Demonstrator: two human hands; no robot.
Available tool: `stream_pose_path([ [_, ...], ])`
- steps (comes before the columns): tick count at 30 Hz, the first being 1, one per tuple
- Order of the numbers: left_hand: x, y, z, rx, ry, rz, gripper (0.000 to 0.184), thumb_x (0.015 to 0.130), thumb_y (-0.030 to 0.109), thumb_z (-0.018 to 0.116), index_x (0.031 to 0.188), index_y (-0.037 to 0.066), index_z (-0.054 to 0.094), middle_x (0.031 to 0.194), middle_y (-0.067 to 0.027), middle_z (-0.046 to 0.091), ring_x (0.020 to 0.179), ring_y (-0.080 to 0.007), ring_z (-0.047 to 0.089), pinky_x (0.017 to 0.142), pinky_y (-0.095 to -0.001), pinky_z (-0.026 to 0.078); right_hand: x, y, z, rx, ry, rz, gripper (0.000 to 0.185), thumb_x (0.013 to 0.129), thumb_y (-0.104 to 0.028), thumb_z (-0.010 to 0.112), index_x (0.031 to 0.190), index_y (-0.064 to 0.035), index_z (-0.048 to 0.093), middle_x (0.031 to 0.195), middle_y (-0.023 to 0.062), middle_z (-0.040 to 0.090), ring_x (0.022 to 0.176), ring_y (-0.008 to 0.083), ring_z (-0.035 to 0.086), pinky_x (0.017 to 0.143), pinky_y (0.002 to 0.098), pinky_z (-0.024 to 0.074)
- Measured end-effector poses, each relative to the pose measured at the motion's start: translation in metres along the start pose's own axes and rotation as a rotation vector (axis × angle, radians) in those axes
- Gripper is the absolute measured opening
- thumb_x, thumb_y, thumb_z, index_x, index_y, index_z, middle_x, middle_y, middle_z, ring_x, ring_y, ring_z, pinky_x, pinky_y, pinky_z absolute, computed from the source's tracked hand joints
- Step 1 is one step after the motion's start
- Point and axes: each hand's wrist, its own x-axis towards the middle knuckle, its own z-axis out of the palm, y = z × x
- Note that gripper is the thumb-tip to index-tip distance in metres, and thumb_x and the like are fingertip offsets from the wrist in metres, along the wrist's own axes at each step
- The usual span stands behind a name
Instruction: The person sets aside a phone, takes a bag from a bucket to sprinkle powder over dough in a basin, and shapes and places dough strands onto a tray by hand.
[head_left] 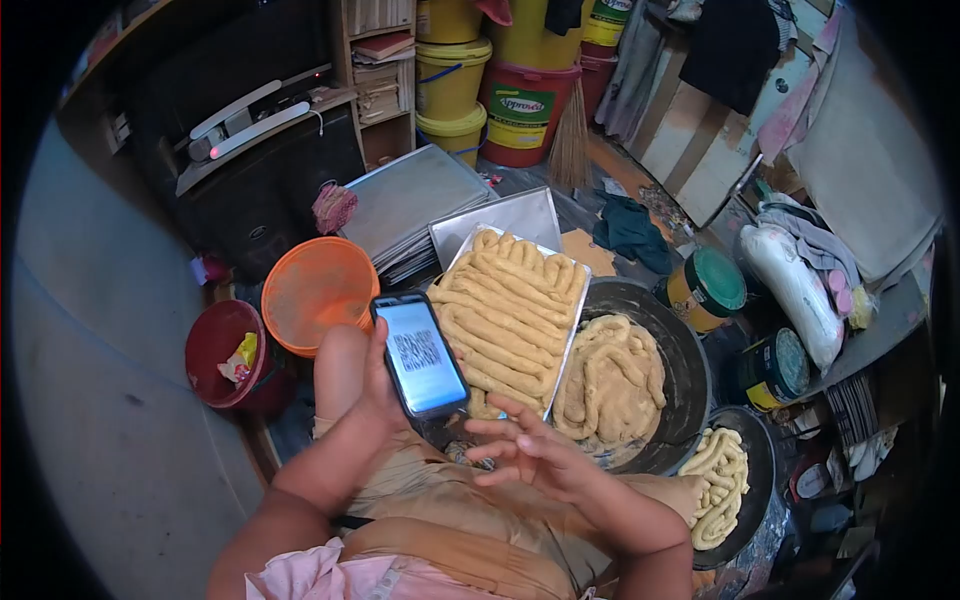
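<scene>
My left hand [378, 385] holds a black phone [420, 352] upright, its lit screen showing a QR code. To the right of the phone, my right hand [527, 447] is raised with its fingers spread and nothing in them. Behind the phone lies a metal tray [575, 325] covered with long strips of dough [512, 305]. Beside it, a large black basin [690, 372] contains a coiled mass of dough [612, 385]. A smaller black basin [762, 480] at the lower right holds paler dough strips [718, 490].
An orange tub [318, 290] and a dark red bucket [225, 355] stand at left. Stacked metal trays [410, 205] lie behind. Yellow buckets [450, 85], a red bucket [520, 110] and a broom [572, 145] are farther back. Green-lidded buckets [715, 280] stand right.
</scene>
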Motion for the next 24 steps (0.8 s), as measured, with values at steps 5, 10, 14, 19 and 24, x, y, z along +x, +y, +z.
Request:
stream_pose_path([
  [5, 0.022, 0.053, -0.035, 0.026, 0.148, 0.069, 0.073, 0.085, 0.065, 0.052, 0.124, 0.004, 0.048, 0.103, -0.0158, 0.059, 0.095, -0.032, 0.06, 0.082, -0.0499, 0.051, -0.002, -0.002, -0.013, -0.035, 0.086, -0.11, 0.067, 0.092, -0.019, 0.059, 0.146, -0.0058, 0.022, 0.138, 0.0209, 0.04, 0.116, 0.0293, 0.054, 0.092, 0.0463, 0.0526],
  [10, 0.093, 0.114, -0.078, 0.327, 0.493, 0.157, 0.059, 0.082, 0.054, 0.066, 0.109, 0.004, 0.05, 0.093, -0.0186, 0.06, 0.082, -0.0325, 0.063, 0.075, -0.0481, 0.054, 0.001, 0.024, -0.054, -0.26, 0.365, -0.009, 0.065, 0.091, -0.019, 0.061, 0.145, -0.0056, 0.028, 0.137, 0.0174, 0.044, 0.114, 0.0249, 0.055, 0.093, 0.0399, 0.0498],
  [14, 0.177, 0.162, -0.153, 0.54, 0.601, 0.235, 0.07, 0.072, 0.053, 0.076, 0.116, 0.005, 0.05, 0.088, -0.0128, 0.055, 0.079, -0.0261, 0.059, 0.075, -0.0428, 0.053, 0.008, 0.047, -0.078, -0.563, 0.361, 0.068, 0.059, 0.089, -0.011, 0.063, 0.141, -0.003, 0.034, 0.126, 0.0099, 0.051, 0.109, 0.0184, 0.054, 0.095, 0.0323, 0.0445],
  [19, 0.227, 0.191, -0.154, 0.527, 0.832, 0.189, 0.06, 0.072, 0.039, 0.076, 0.115, 0.007, 0.05, 0.11, -0.0115, 0.05, 0.093, -0.0267, 0.051, 0.085, -0.048, 0.045, 0.019, 0.05, -0.101, -0.839, 0.224, 0.118, 0.059, 0.091, -0.018, 0.063, 0.14, -0.0017, 0.036, 0.135, 0.0129, 0.046, 0.105, 0.0178, 0.054, 0.091, 0.0321, 0.0455],
  [24, 0.285, 0.216, -0.277, 0.101, 0.709, 0.198, 0.032, 0.071, 0.002, 0.057, 0.101, 0.004, 0.048, 0.099, -0.0151, 0.053, 0.092, -0.0362, 0.057, 0.092, -0.059, 0.045, 0.021, 0.045, -0.113, -0.826, 0.261, 0.146, 0.058, 0.092, -0.018, 0.062, 0.139, 0.0011, 0.036, 0.133, 0.0146, 0.048, 0.109, 0.019, 0.056, 0.093, 0.033, 0.0463],
])
